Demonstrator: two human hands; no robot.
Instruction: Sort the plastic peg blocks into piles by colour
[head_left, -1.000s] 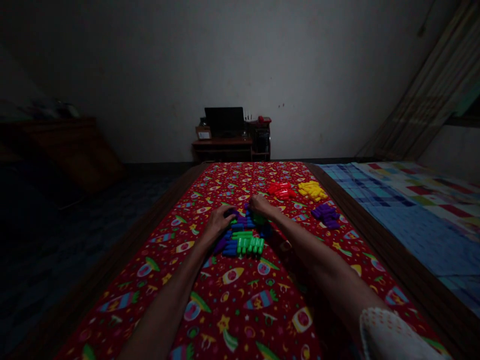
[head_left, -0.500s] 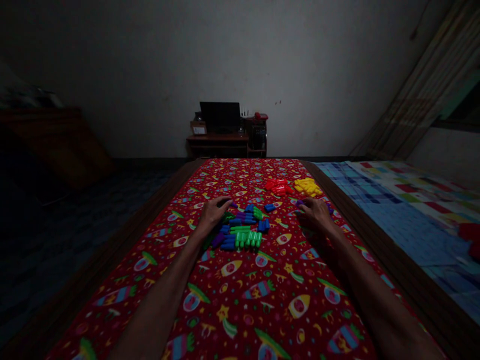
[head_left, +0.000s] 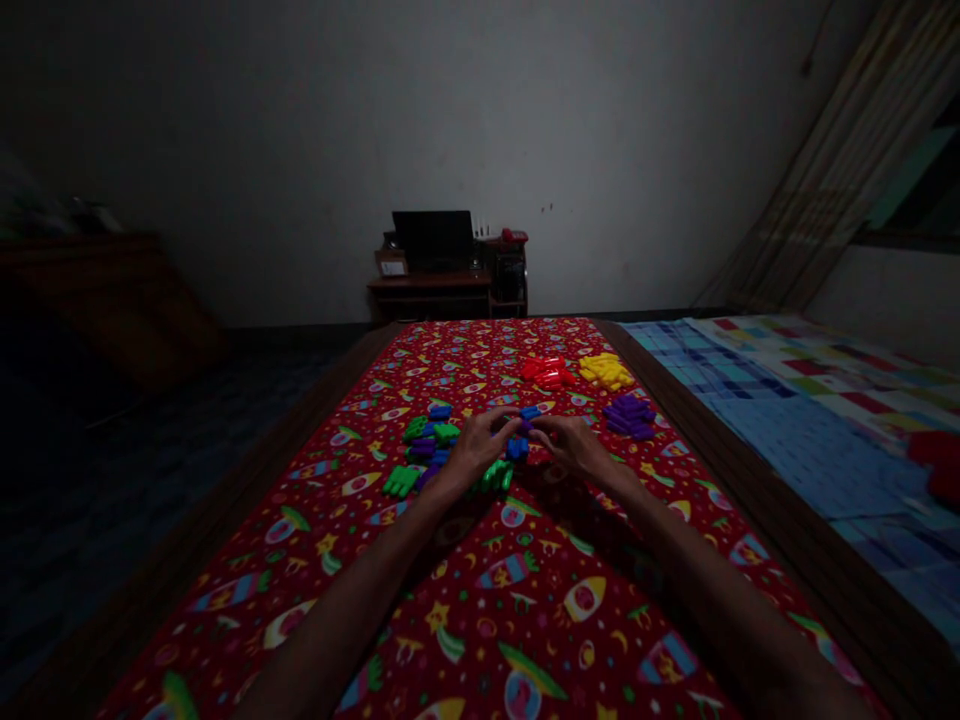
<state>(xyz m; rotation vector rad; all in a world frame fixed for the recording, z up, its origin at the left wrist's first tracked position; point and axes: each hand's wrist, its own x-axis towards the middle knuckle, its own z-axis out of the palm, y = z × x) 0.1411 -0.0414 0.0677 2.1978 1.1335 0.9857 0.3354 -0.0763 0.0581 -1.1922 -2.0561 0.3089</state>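
Note:
My left hand [head_left: 481, 442] and my right hand [head_left: 576, 446] meet over the middle of the cloth. Between their fingertips is a small purple plastic building block [head_left: 525, 427], pinched from both sides. Under and left of my left hand lies a mixed heap of blocks, with green blocks [head_left: 402, 481] and a blue block [head_left: 439, 412] showing; my hand and forearm hide part of it. Close to the fingertips are another blue block [head_left: 517, 449] and one farther back. To the right of my right hand sits a pile of purple blocks [head_left: 629, 417].
Farther back are a pile of red blocks [head_left: 548, 372] and a pile of yellow blocks [head_left: 605, 371]. A red patterned cloth [head_left: 517, 600] covers the table. Beyond it stands a desk with a monitor [head_left: 433, 240]. A mat with blue fabric [head_left: 757, 420] lies at the right.
My right hand has moved left from the purple pile, which now shows fully. My left hand has moved right with a purple block, and the two hands have come together.

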